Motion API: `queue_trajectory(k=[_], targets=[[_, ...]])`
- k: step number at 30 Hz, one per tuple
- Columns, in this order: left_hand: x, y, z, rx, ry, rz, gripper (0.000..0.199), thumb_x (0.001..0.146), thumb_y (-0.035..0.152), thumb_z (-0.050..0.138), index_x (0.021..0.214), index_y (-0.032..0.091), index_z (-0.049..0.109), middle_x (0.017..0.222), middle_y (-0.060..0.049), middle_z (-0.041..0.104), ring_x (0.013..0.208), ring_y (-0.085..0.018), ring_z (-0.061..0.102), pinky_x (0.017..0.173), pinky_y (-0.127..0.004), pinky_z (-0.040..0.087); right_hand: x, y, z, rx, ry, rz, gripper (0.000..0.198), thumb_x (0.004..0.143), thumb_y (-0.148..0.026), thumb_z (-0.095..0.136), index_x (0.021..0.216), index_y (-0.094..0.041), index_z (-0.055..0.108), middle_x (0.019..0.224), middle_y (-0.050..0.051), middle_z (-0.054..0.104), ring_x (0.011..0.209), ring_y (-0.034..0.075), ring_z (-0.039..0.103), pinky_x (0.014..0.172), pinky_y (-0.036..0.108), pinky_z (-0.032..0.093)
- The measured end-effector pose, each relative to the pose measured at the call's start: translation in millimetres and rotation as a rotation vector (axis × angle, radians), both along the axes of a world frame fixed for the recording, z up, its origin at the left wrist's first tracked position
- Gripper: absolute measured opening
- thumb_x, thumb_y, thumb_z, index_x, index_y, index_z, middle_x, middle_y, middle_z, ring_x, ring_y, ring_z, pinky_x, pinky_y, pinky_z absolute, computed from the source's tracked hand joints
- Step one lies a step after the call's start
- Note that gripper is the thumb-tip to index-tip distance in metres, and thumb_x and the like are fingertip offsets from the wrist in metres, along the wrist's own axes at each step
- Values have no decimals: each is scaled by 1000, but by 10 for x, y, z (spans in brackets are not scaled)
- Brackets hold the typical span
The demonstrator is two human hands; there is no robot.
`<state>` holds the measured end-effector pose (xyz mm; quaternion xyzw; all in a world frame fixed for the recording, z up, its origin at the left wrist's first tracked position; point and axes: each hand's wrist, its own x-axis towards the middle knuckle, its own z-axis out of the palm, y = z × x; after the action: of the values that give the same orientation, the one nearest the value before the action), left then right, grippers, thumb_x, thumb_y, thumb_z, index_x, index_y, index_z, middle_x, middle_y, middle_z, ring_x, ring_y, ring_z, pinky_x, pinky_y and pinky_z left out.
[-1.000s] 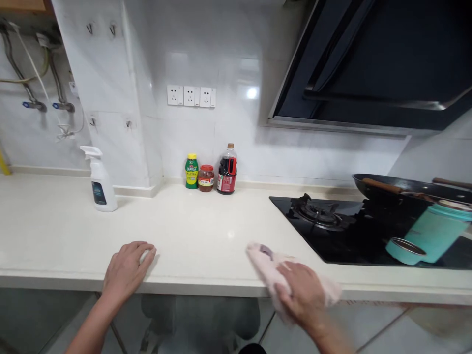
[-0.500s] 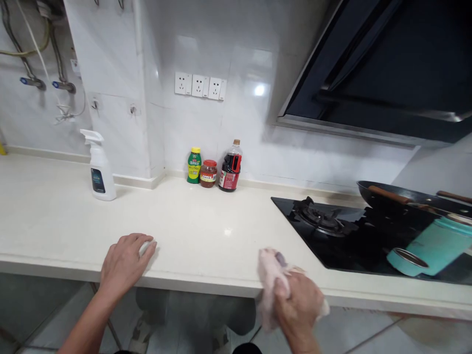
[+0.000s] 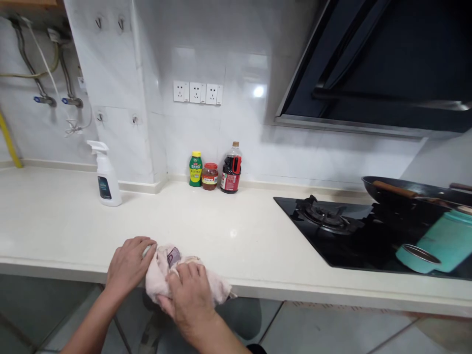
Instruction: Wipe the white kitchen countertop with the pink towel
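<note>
My left hand [image 3: 129, 260] rests on the front part of the pale countertop [image 3: 250, 236], its fingers curled round a small white object [image 3: 146, 250]. Only a sliver of that object shows between thumb and fingers, so I cannot tell its kind. Right beside it, my right hand [image 3: 191, 292] grips a bunched light-pink cloth [image 3: 158, 275] with a greyish-purple patch. The cloth lies at the counter's front edge, partly hanging over it, and comes up close to my left fingertips.
A white spray bottle [image 3: 107, 177] stands at left. By the wall are a green bottle [image 3: 195, 169], a red-lidded jar [image 3: 210, 177] and a dark sauce bottle [image 3: 231, 169]. Rightward, a gas stove [image 3: 324, 236] bears a wok [image 3: 391, 189] and a turquoise container [image 3: 448, 241], below a range hood [image 3: 368, 73].
My right hand has carried the cloth leftward along the counter edge, up to my left hand. The left hand stays in nearly the same place. The view has tilted slightly.
</note>
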<state>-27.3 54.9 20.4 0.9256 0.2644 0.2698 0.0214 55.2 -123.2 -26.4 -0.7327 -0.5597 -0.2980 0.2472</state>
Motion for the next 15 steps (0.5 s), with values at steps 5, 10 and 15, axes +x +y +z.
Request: queue_trajectory(k=[5,10,15], targets=[[-2,11,-30,1,-7,7,45,97,44,36,107,24,74,121,-7,72,114,-29,62,94,-41,47,474,-682,-107,93,38,-18,36,83,-37,84,99,-21,56,102,7,56,93,31,52,76,45,42],[1,-10,-47,-10,-33,3,44,98,45,36,107,24,74,121,-6,72,115,-29,61,93,-41,46,1151,-1764,-294,166,-56,-211,25,101,-40,47,100,-19,61,101,13,60,94,35,56,78,49,44],[11,-33,-67,-5,-49,17,41,98,43,38,108,23,73,121,-7,72,113,-29,61,92,-41,46,1536,-2364,-191,19,113,-557,45,96,-43,40,124,-24,70,116,15,61,108,42,56,79,56,49]])
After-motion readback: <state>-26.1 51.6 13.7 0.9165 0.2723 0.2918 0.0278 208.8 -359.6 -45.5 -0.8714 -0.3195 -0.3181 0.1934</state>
